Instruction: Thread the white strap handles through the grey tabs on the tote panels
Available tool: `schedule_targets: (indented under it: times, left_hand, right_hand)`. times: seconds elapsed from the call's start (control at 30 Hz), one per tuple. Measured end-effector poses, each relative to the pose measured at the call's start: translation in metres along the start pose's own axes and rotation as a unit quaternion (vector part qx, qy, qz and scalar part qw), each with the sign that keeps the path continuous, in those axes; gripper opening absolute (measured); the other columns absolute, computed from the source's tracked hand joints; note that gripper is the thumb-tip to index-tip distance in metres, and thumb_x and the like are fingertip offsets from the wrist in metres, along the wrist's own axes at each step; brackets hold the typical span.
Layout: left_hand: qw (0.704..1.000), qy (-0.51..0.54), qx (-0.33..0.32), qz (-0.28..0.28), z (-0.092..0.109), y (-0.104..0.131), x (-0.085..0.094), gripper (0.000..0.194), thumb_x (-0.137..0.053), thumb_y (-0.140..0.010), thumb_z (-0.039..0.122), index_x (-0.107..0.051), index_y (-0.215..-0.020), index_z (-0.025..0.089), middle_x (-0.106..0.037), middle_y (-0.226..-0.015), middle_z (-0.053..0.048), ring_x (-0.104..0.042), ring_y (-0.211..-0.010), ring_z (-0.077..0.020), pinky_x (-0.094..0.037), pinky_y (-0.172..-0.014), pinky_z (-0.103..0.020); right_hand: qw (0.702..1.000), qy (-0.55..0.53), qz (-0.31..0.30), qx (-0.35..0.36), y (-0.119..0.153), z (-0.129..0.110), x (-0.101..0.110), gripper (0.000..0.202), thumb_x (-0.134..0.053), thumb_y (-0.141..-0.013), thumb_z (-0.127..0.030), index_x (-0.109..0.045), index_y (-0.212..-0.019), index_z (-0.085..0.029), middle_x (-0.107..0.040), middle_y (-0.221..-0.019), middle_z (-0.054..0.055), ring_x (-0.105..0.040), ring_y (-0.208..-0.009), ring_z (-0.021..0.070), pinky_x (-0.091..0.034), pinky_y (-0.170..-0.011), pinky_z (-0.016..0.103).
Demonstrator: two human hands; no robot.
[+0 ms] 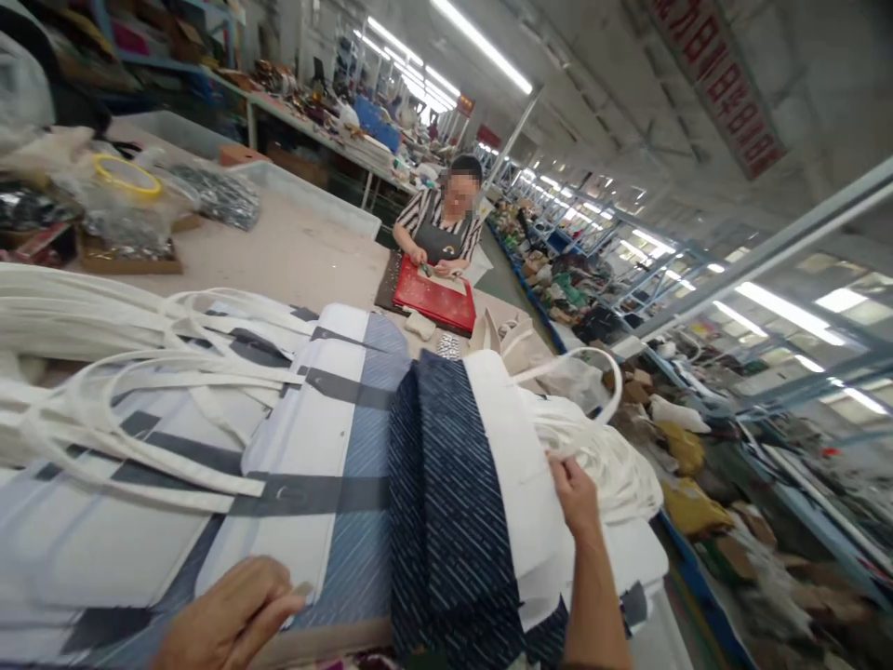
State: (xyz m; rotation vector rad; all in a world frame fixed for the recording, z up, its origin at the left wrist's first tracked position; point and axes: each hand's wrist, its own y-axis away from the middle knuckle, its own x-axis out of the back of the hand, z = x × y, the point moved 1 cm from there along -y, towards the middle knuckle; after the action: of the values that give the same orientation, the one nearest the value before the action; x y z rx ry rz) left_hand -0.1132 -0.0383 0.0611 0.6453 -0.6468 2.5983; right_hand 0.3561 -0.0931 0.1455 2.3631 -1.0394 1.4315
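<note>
In the head view my left hand point(233, 609) is low on the left, fingers curled and thumb pointing right, over the near edge of white-and-blue bag pieces point(297, 437) with dark strap tabs. Nothing shows in it. On the right, my right hand point(573, 493) pinches the edge of a white bag panel point(520, 465), beside a bundle of white straps point(620, 465). Between my hands lies a stack of dark navy streaked fabric point(460, 484), partly overlapping the panel. My right fingertips are partly hidden.
Across the table a co-worker point(446, 219) handles a small piece over a red board point(433, 296). More white handles point(126, 391) spread at left. Behind them are plastic-bagged parts, a yellow tape roll point(126, 177) and a cardboard tray point(129, 259). Piled goods point(690, 502) line the right.
</note>
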Motion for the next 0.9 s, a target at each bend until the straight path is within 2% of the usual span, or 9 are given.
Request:
schedule_targets:
  times: [0.1, 0.17, 0.27, 0.37, 0.43, 0.5, 0.7, 0.8, 0.9]
  left_hand:
    - [0.996, -0.049, -0.072, 0.007, 0.014, -0.010, 0.006, 0.039, -0.047, -0.100, 0.045, -0.052, -0.070, 0.022, -0.056, -0.065, 0.004, -0.056, -0.058, -0.0109, -0.043, -0.058, -0.020]
    - [0.990, -0.094, -0.104, 0.009, 0.016, -0.013, 0.009, 0.038, -0.046, -0.101, 0.042, -0.050, -0.070, 0.021, -0.054, -0.065, 0.004, -0.054, -0.058, -0.0117, -0.041, -0.058, -0.023]
    - [0.981, -0.148, -0.125, -0.002, 0.015, -0.012, 0.012, 0.037, -0.045, -0.102, 0.041, -0.047, -0.071, 0.021, -0.053, -0.065, 0.003, -0.052, -0.059, -0.0126, -0.038, -0.057, -0.025]
    - [0.976, -0.176, -0.132, -0.008, 0.014, -0.008, 0.016, 0.036, -0.044, -0.102, 0.039, -0.046, -0.071, 0.021, -0.052, -0.066, 0.003, -0.052, -0.058, -0.0129, -0.037, -0.056, -0.026]
    - [0.974, -0.183, -0.136, -0.011, 0.014, -0.006, 0.020, 0.035, -0.043, -0.103, 0.038, -0.046, -0.072, 0.021, -0.052, -0.066, 0.003, -0.052, -0.059, -0.0132, -0.037, -0.056, -0.026]
    - [0.973, -0.183, -0.136, -0.010, 0.014, -0.004, 0.025, 0.036, -0.041, -0.103, 0.038, -0.046, -0.072, 0.022, -0.052, -0.066, 0.003, -0.053, -0.059, -0.0135, -0.037, -0.056, -0.026]
    - [0.983, -0.160, -0.088, 0.022, 0.003, 0.002, 0.044, 0.035, -0.039, -0.103, 0.044, -0.050, -0.079, 0.021, -0.056, -0.067, 0.004, -0.058, -0.059, -0.0123, -0.040, -0.056, -0.024]
    - [0.991, -0.127, -0.049, -0.010, -0.008, 0.004, 0.050, 0.032, -0.034, -0.105, 0.042, -0.055, -0.095, 0.020, -0.062, -0.074, 0.003, -0.063, -0.066, -0.0118, -0.044, -0.061, -0.022]
    - [0.991, -0.122, -0.038, -0.048, -0.017, 0.005, 0.051, 0.036, -0.032, -0.106, 0.034, -0.056, -0.083, 0.022, -0.059, -0.070, 0.003, -0.062, -0.064, -0.0118, -0.043, -0.059, -0.022]
  right_hand:
    - [0.979, 0.161, -0.028, -0.120, 0.008, 0.032, 0.006, 0.049, -0.047, -0.082, -0.049, -0.067, -0.103, -0.008, -0.073, -0.092, 0.022, -0.067, -0.092, 0.0360, -0.050, -0.083, 0.046]
    - [0.980, 0.164, -0.011, -0.109, 0.025, 0.015, -0.003, 0.054, -0.051, -0.081, -0.048, -0.065, -0.113, -0.007, -0.072, -0.101, 0.023, -0.067, -0.096, 0.0369, -0.050, -0.086, 0.048]
    - [0.996, -0.039, -0.071, 0.043, 0.070, -0.060, -0.036, 0.042, -0.056, -0.083, -0.047, -0.069, -0.108, -0.015, -0.074, -0.101, 0.014, -0.069, -0.091, 0.0276, -0.053, -0.085, 0.039]
    - [0.915, -0.189, -0.257, 0.246, 0.125, -0.149, -0.077, 0.022, -0.058, -0.091, -0.033, -0.069, -0.106, -0.022, -0.073, -0.097, 0.006, -0.067, -0.087, 0.0181, -0.053, -0.079, 0.028]
    - [0.864, -0.204, -0.300, 0.349, 0.153, -0.190, -0.098, 0.019, -0.058, -0.092, -0.024, -0.068, -0.108, -0.022, -0.071, -0.095, 0.005, -0.065, -0.086, 0.0169, -0.052, -0.078, 0.027]
    - [0.835, -0.186, -0.309, 0.416, 0.168, -0.212, -0.113, 0.018, -0.057, -0.093, -0.021, -0.067, -0.107, -0.021, -0.070, -0.094, 0.005, -0.064, -0.087, 0.0173, -0.051, -0.078, 0.028]
    - [0.811, -0.172, -0.300, 0.471, 0.176, -0.227, -0.136, 0.012, -0.054, -0.091, -0.014, -0.064, -0.085, -0.018, -0.066, -0.075, 0.002, -0.060, -0.070, 0.0148, -0.044, -0.065, 0.026]
    - [0.822, -0.167, -0.278, 0.469, 0.179, -0.233, -0.147, 0.013, -0.053, -0.089, -0.011, -0.062, -0.083, -0.018, -0.064, -0.072, 0.001, -0.059, -0.068, 0.0146, -0.042, -0.064, 0.026]
    - [0.838, -0.169, -0.258, 0.451, 0.184, -0.238, -0.160, 0.013, -0.053, -0.086, -0.010, -0.062, -0.083, -0.018, -0.064, -0.070, 0.001, -0.059, -0.067, 0.0142, -0.042, -0.064, 0.025]
